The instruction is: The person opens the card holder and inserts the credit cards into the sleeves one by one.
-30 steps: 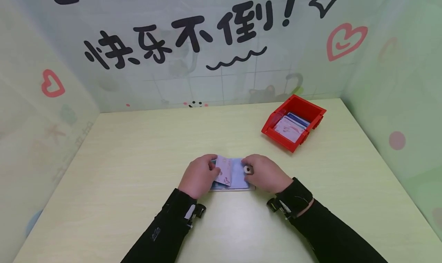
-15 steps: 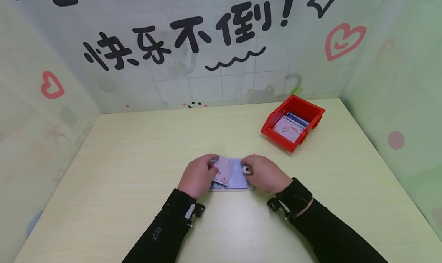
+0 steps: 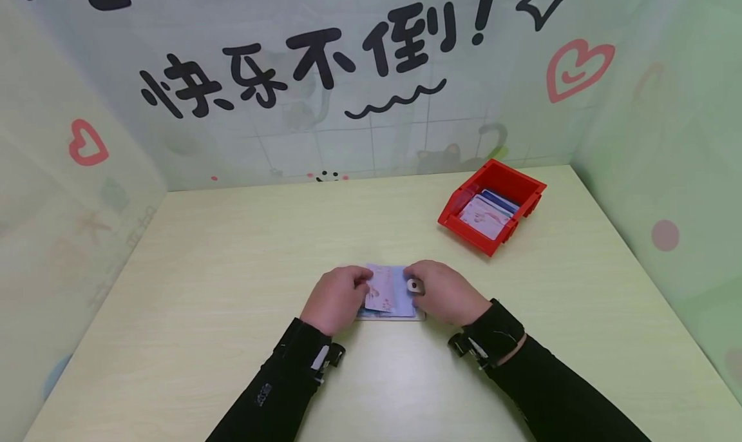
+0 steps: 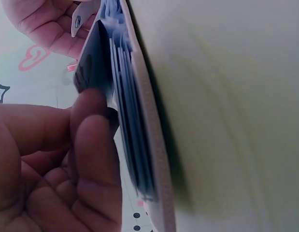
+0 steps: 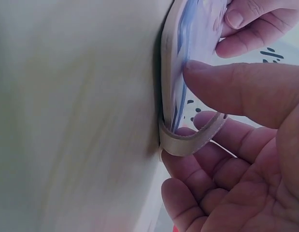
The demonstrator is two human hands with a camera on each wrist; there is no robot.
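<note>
We slide a card into the holder: left hand pinches it, right hand grips the strap; next, push it home

Head view: above and behind, facing forward and down over the whole table. Wrist views: very close, at table level, from opposite sides. All three share the card holder.

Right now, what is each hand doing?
Left hand: pinching a pink card over the open card holder.
Right hand: fingers curled on the card holder's strap.
</note>
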